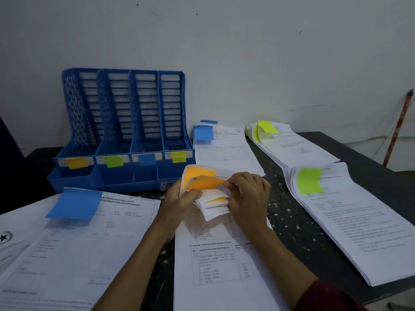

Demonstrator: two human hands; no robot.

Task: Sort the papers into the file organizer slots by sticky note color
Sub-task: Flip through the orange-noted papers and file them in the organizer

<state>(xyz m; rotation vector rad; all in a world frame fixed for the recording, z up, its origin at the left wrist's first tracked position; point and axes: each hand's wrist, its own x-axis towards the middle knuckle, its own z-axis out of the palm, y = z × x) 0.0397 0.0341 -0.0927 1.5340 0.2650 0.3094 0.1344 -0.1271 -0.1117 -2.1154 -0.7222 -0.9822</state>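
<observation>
Both hands: L [183, 198] + R [248, 196] clamped on curled top corner of orange-noted white paper stack [215, 254] | blue plastic 4-slot file organizer [121, 131] beyond hands, slots look empty | progress: piles grouped by colour, none filed

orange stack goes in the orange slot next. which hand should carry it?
Left, probably. The left hand already grips the orange-noted papers on the side toward the file organizer, whose orange-labelled slot is leftmost. The right hand would have to cross the left arm.
</observation>
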